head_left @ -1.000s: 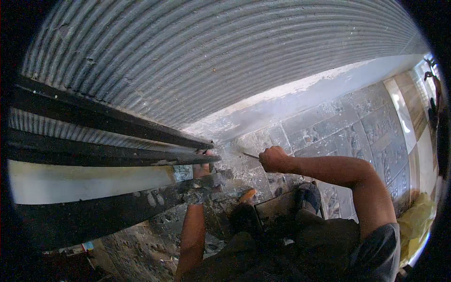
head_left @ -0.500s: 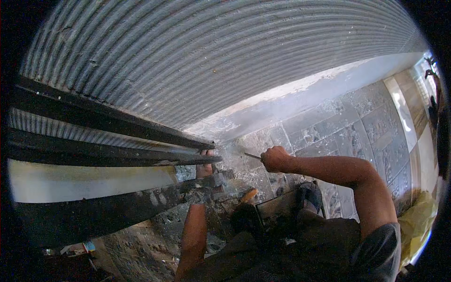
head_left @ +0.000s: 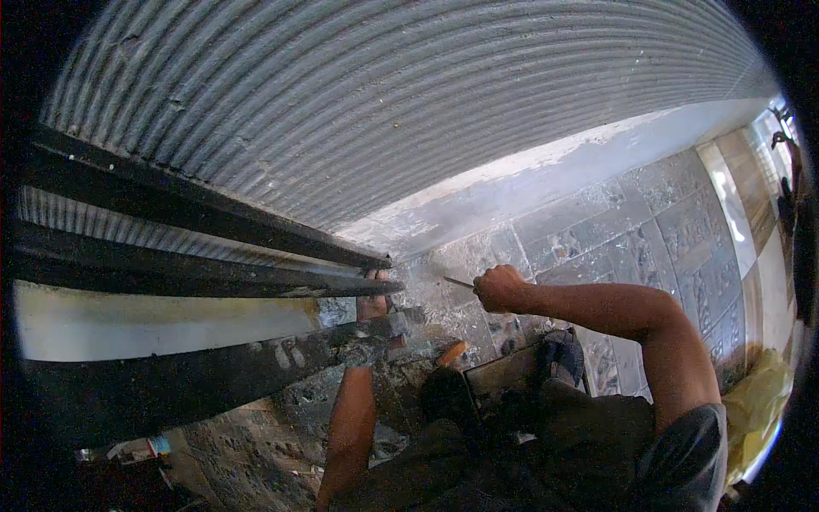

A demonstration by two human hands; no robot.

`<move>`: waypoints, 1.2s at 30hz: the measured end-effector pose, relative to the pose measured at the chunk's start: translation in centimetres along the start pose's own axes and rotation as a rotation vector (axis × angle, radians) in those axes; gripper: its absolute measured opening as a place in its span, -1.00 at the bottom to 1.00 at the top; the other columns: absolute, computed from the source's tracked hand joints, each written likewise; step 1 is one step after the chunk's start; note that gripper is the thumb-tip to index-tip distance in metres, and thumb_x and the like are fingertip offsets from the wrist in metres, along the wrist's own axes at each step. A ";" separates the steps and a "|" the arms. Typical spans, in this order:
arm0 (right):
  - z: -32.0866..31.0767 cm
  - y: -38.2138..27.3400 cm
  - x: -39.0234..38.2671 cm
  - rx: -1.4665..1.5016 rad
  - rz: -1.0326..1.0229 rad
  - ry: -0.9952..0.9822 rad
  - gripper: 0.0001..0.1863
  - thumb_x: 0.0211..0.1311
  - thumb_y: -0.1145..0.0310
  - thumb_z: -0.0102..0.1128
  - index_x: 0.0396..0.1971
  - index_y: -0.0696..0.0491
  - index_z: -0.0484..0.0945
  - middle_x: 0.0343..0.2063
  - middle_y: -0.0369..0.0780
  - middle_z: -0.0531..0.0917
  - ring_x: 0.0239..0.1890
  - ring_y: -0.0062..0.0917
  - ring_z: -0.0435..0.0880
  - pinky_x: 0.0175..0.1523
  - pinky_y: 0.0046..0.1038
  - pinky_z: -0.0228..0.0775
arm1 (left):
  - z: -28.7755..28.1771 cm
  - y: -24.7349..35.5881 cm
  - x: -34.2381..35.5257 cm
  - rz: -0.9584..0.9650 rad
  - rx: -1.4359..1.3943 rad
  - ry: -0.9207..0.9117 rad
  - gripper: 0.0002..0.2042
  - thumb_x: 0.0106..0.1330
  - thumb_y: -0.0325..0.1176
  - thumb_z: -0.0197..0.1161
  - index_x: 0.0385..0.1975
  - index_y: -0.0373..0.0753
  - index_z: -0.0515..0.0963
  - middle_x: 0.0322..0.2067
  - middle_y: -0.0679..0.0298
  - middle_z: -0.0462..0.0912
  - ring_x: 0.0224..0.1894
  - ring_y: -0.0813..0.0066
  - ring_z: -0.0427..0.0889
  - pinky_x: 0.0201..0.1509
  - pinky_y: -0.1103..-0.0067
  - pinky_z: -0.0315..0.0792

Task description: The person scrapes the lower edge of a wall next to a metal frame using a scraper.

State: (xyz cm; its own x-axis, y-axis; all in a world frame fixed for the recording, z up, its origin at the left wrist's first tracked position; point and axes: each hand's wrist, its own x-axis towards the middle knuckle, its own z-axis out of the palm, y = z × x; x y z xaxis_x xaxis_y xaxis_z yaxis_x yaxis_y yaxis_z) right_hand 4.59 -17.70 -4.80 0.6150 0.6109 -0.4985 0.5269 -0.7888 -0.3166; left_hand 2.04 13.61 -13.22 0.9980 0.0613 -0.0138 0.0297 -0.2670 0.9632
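Well away from the wall base, my right hand [head_left: 502, 288] is closed around a thin, narrow hand tool [head_left: 459, 282]. The tool's tip points left, toward the dusty corner; its exact kind does not show. My left forearm [head_left: 351, 410] passes beneath the lowest dark bar [head_left: 213, 375]. Beyond it, my left hand [head_left: 372, 305] shows only in pieces between the bars, near their right ends. A middle dark bar [head_left: 205, 269] crosses over this hand and hides most of its fingers, so its grip is unclear.
A ridged grey wall [head_left: 409, 128] curves overhead, above a smooth pale base strip [head_left: 546, 188]. Grey floor tiles [head_left: 614, 230] carry white dust and debris. An orange-brown piece [head_left: 452, 352] lies near my shoes [head_left: 563, 354]. A yellowish bag [head_left: 763, 392] is at the right.
The bars and wall shift slightly in the picture. My right hand and the thin tool stay in nearly the same place, as does my left arm.
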 end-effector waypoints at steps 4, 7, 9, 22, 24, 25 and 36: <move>0.3 0.1 0.0 0.015 -0.029 0.073 -0.69 0.13 0.19 -0.02 -0.41 0.14 0.54 -0.56 -0.05 0.60 -0.49 -0.21 0.61 -0.39 -0.21 0.44 | 0.1 0.0 0.1 -0.008 -0.016 0.003 -0.66 0.32 -0.17 -0.17 0.00 -0.18 0.25 -0.03 0.29 0.37 -0.09 0.35 0.41 -0.04 0.40 0.32; 0.4 0.1 0.0 -0.015 -0.040 0.085 -0.69 0.13 0.18 -0.02 -0.43 0.13 0.54 -0.56 -0.06 0.60 -0.49 -0.21 0.61 -0.39 -0.20 0.44 | 0.0 0.0 0.1 -0.015 -0.028 -0.003 -0.67 0.31 -0.17 -0.17 -0.01 -0.18 0.27 -0.04 0.29 0.38 -0.11 0.34 0.42 -0.06 0.39 0.32; 0.4 0.1 0.0 -0.016 -0.016 0.041 -0.69 0.14 0.18 -0.03 -0.43 0.12 0.54 -0.56 -0.07 0.60 -0.49 -0.20 0.61 -0.39 -0.20 0.44 | 0.0 0.1 0.1 -0.020 -0.038 -0.009 -0.68 0.31 -0.17 -0.16 -0.03 -0.18 0.27 -0.05 0.29 0.39 -0.12 0.34 0.43 -0.08 0.39 0.33; 0.2 0.2 -0.1 0.059 -0.005 0.065 -0.78 -0.06 0.31 0.08 -0.43 0.10 0.57 -0.47 -0.09 0.61 -0.40 -0.27 0.62 -0.33 -0.26 0.46 | -0.4 0.5 0.3 -0.057 -0.048 -0.031 -0.71 0.29 -0.17 -0.12 -0.10 -0.18 0.33 -0.12 0.27 0.44 -0.19 0.30 0.47 -0.16 0.36 0.36; 0.3 0.2 0.0 -0.007 0.014 0.011 -0.79 -0.09 0.32 0.09 -0.44 0.11 0.57 -0.47 -0.09 0.61 -0.39 -0.27 0.62 -0.33 -0.26 0.46 | -0.4 0.6 0.2 -0.061 -0.046 -0.030 -0.71 0.29 -0.17 -0.11 -0.11 -0.17 0.34 -0.13 0.27 0.45 -0.20 0.30 0.47 -0.17 0.36 0.36; 0.3 0.1 0.1 0.013 -0.016 0.040 -0.79 -0.09 0.32 0.09 -0.44 0.11 0.57 -0.47 -0.09 0.61 -0.39 -0.27 0.62 -0.33 -0.26 0.46 | -0.5 0.6 0.2 -0.064 -0.044 -0.027 -0.72 0.28 -0.17 -0.11 -0.12 -0.17 0.35 -0.14 0.27 0.46 -0.21 0.30 0.47 -0.18 0.36 0.36; 1.0 0.9 -0.3 0.052 -0.053 0.115 -0.73 0.11 0.20 0.01 -0.43 0.13 0.51 -0.61 -0.08 0.59 -0.54 -0.21 0.60 -0.44 -0.19 0.40 | -0.6 0.6 -0.2 -0.098 -0.043 -0.007 -0.74 0.27 -0.17 -0.08 -0.18 -0.17 0.39 -0.20 0.26 0.50 -0.27 0.27 0.50 -0.25 0.34 0.39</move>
State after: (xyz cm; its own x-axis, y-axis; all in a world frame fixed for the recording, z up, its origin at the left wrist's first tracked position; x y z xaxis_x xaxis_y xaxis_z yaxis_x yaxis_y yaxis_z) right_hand 4.32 -18.64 -5.79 0.6519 0.6529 -0.3856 0.5311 -0.7561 -0.3824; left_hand 1.81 13.96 -12.47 0.9908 0.0785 -0.1106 0.1254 -0.2189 0.9677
